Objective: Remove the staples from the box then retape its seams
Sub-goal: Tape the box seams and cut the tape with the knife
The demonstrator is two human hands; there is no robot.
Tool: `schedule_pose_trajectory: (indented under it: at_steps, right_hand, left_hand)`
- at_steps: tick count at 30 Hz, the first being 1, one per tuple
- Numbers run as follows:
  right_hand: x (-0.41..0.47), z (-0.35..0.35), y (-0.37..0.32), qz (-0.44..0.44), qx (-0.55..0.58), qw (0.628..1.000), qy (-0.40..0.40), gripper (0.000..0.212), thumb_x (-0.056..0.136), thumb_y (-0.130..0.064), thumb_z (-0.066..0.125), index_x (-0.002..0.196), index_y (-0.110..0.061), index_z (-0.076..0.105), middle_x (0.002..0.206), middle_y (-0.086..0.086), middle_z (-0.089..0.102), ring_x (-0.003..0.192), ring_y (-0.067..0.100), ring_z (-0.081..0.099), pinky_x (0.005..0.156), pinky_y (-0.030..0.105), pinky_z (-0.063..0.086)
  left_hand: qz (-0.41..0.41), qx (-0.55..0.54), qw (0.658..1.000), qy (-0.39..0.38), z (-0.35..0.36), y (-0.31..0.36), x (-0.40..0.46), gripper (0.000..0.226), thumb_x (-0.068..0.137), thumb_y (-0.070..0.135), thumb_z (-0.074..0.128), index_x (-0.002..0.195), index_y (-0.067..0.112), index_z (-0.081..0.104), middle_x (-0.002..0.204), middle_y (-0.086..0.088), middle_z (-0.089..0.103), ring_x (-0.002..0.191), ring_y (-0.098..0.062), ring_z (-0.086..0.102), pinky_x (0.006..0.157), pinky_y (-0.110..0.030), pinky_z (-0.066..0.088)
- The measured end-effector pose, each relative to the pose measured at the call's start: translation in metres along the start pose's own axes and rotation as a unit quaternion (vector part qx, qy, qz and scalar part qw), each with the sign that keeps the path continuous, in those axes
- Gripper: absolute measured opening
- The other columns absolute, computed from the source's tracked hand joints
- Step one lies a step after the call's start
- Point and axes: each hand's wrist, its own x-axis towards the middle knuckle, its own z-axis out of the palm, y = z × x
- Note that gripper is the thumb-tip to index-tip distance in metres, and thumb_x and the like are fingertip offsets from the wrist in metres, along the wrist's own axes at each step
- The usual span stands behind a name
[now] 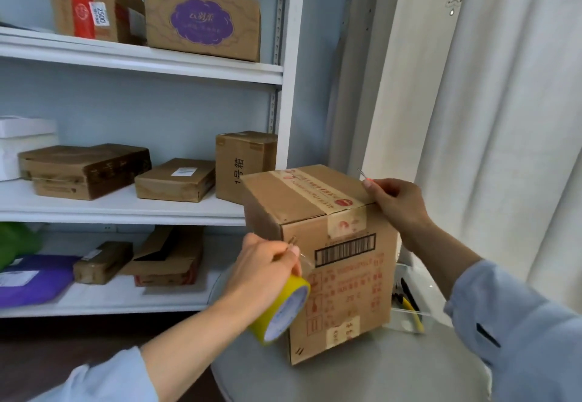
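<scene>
The cardboard box [321,260] stands upright on the round grey tabletop [362,376] in front of me, its barcode face toward me and printed tape running along the top seam. My left hand [264,275] has its fingers curled round a yellow roll of tape [283,310], held against the box's near left edge — a clear strip seems to stretch from the roll toward the cardboard. My right hand [396,203] rests at the top right corner of the box, fingers pinching a thin pointed tool [363,175] whose tip sticks up past the edge. Behind the box a clear tray [409,316] holds yellow-handled tools. White shelves [141,68] to my left carry other cartons.
</scene>
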Motion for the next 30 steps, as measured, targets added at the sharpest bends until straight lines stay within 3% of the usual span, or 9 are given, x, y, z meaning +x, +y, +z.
schedule_pose_trajectory:
  at_steps: [3, 6, 11, 14, 17, 19, 22, 25, 30]
  right_hand:
    - [0.008, 0.004, 0.004, 0.044, -0.031, 0.998, -0.031, 0.033, 0.087, -0.042, 0.065, 0.104, -0.014, 0.069, 0.093, 0.006, 0.071, 0.074, 0.022, 0.069, 0.067, 0.036, 0.058]
    - [0.007, 0.014, 0.012, 0.069, -0.023, 0.997, 0.02, 0.033, 0.086, -0.042, 0.067, 0.103, -0.014, 0.068, 0.087, 0.006, 0.071, 0.074, 0.026, 0.07, 0.074, 0.043, 0.059]
    - [0.004, 0.03, 0.029, 0.115, 0.024, 0.992, 0.056, 0.035, 0.08, -0.059, 0.062, 0.098, -0.028, 0.064, 0.107, 0.007, 0.064, 0.072, 0.026, 0.071, 0.072, 0.044, 0.06]
    - [0.009, 0.032, 0.027, 0.105, 0.048, 0.993, 0.035, 0.024, 0.084, -0.051, 0.063, 0.085, -0.028, 0.06, 0.101, 0.008, 0.068, 0.078, 0.026, 0.071, 0.076, 0.043, 0.059]
    - [0.011, 0.035, 0.025, 0.09, 0.08, 0.993, 0.006, 0.028, 0.089, -0.039, 0.064, 0.102, -0.015, 0.067, 0.093, 0.003, 0.069, 0.087, 0.022, 0.066, 0.08, 0.036, 0.055]
    - [0.012, 0.039, 0.019, 0.059, 0.07, 0.996, -0.013, 0.034, 0.089, -0.035, 0.064, 0.111, -0.009, 0.067, 0.093, 0.002, 0.066, 0.093, 0.023, 0.062, 0.078, 0.033, 0.05]
    - [0.017, 0.043, 0.005, -0.015, -0.052, 0.998, -0.025, 0.031, 0.09, -0.037, 0.063, 0.11, -0.014, 0.07, 0.099, 0.003, 0.065, 0.095, 0.021, 0.059, 0.077, 0.029, 0.045]
    - [0.026, 0.045, -0.008, -0.069, -0.126, 0.989, -0.043, 0.032, 0.09, -0.039, 0.062, 0.112, -0.017, 0.07, 0.107, 0.004, 0.068, 0.1, 0.021, 0.06, 0.083, 0.033, 0.049]
    - [0.038, 0.046, -0.014, -0.096, -0.224, 0.954, -0.176, 0.032, 0.095, -0.027, 0.057, 0.124, -0.015, 0.063, 0.119, 0.005, 0.065, 0.109, 0.021, 0.058, 0.095, 0.035, 0.047]
  left_hand:
    - [0.03, -0.049, 0.998, 0.014, -0.013, 0.006, 0.008, 0.04, 0.095, 0.029, 0.052, 0.057, 0.023, 0.061, 0.097, -0.003, 0.053, 0.099, -0.013, 0.053, 0.084, -0.023, 0.033]
    - [0.052, -0.078, 0.995, 0.035, -0.026, 0.01, 0.024, 0.039, 0.095, 0.023, 0.054, 0.057, 0.022, 0.062, 0.12, 0.005, 0.049, 0.119, -0.003, 0.044, 0.098, -0.021, 0.027]
    - [0.05, -0.033, 0.995, -0.079, -0.025, 0.013, 0.036, 0.042, 0.094, 0.019, 0.053, 0.054, 0.021, 0.063, 0.143, 0.008, 0.045, 0.133, -0.008, 0.037, 0.112, -0.032, 0.021]
    - [0.069, 0.004, 0.995, -0.065, -0.016, 0.012, 0.035, 0.043, 0.095, 0.02, 0.052, 0.052, 0.022, 0.061, 0.141, 0.009, 0.048, 0.129, -0.006, 0.041, 0.107, -0.028, 0.026]
    - [0.095, 0.024, 0.995, -0.034, -0.008, 0.017, 0.037, 0.046, 0.093, 0.026, 0.052, 0.048, 0.027, 0.06, 0.129, 0.013, 0.059, 0.126, -0.007, 0.044, 0.108, -0.036, 0.031]
    - [0.102, 0.024, 0.993, -0.057, -0.002, 0.026, 0.04, 0.044, 0.092, 0.031, 0.051, 0.049, 0.026, 0.06, 0.121, 0.011, 0.065, 0.122, -0.009, 0.05, 0.105, -0.038, 0.036]
    - [0.057, -0.094, 0.986, -0.126, 0.004, 0.039, 0.046, 0.044, 0.094, 0.029, 0.051, 0.052, 0.021, 0.061, 0.114, 0.002, 0.069, 0.115, -0.007, 0.057, 0.106, -0.037, 0.037]
    - [0.026, -0.183, 0.971, -0.154, 0.006, 0.042, 0.05, 0.042, 0.097, 0.027, 0.049, 0.058, 0.019, 0.062, 0.111, -0.006, 0.07, 0.11, -0.012, 0.061, 0.106, -0.036, 0.038]
    - [0.015, -0.223, 0.964, -0.145, 0.014, 0.04, 0.044, 0.04, 0.098, 0.03, 0.047, 0.063, 0.018, 0.062, 0.106, 0.002, 0.072, 0.106, -0.011, 0.064, 0.099, -0.027, 0.043]
